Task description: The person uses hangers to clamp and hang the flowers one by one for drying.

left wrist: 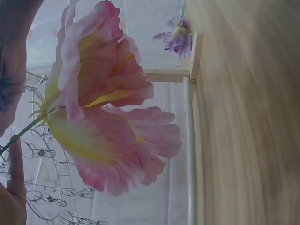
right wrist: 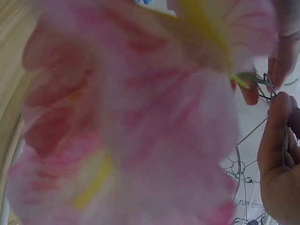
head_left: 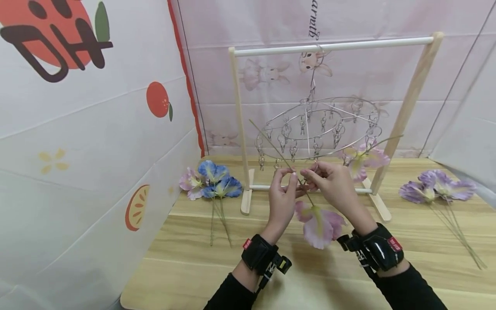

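Observation:
A pink artificial flower [head_left: 319, 226] hangs head down between the hands, its thin green stem [head_left: 271, 144] slanting up to the left. My left hand [head_left: 282, 200] pinches this stem between thumb and fingers. Close against it, my right hand [head_left: 339, 187] pinches a small wire clip [right wrist: 266, 86] of the round hanger [head_left: 329, 155], beside the stem just above the petals. Whether the clip's jaws grip the stem I cannot tell. In the left wrist view the same pink flower [left wrist: 108, 136] shows large, and in the right wrist view its petals cover much of the picture.
The wire hanger hangs from a white bar [head_left: 333, 46] on a wooden stand [head_left: 410, 99]. Another pink flower [head_left: 370, 159] hangs at its right side. Blue flowers [head_left: 221, 181] and a pink one [head_left: 191, 183] lie at left, purple flowers [head_left: 438, 185] at right.

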Available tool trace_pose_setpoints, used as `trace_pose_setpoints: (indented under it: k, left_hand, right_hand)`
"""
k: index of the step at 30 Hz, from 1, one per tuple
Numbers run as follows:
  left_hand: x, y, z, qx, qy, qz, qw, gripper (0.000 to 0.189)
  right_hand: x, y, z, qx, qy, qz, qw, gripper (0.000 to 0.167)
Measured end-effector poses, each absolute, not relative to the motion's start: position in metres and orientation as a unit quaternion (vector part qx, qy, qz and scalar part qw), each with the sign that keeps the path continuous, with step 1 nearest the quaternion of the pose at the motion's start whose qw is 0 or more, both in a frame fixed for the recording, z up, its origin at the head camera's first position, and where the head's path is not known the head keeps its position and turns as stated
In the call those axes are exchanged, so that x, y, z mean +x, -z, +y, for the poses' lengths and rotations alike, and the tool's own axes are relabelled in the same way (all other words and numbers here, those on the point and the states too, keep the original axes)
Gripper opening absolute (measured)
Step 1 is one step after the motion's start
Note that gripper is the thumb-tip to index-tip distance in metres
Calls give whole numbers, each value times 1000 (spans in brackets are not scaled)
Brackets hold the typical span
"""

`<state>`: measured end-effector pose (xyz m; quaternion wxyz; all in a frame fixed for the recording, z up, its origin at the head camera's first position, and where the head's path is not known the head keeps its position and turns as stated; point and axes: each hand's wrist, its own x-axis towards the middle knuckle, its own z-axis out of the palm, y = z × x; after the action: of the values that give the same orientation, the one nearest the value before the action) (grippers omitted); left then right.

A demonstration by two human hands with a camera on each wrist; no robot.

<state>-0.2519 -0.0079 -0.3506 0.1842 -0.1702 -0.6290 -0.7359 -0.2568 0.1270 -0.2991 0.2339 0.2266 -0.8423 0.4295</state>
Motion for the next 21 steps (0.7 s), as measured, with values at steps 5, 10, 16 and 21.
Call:
trace_pose_setpoints:
  k: [5, 10, 16, 21]
  left_hand:
    - [-255, 348, -4, -170, 725, -642, 182, 23]
    - [-257, 347, -4, -167, 724, -643, 186, 25]
    - [-261, 346, -8, -163, 719, -648, 191, 27]
    - [-262, 342, -16, -162, 708, -661, 187, 32]
  right_hand:
    - [-260, 302, 127, 236, -437, -834, 243, 17]
    - [-261, 302, 125, 213, -441, -846, 213, 20]
    - [-263, 305, 126, 194, -454, -848, 191, 32]
    - [-259, 304, 125, 182, -461, -848, 188, 41]
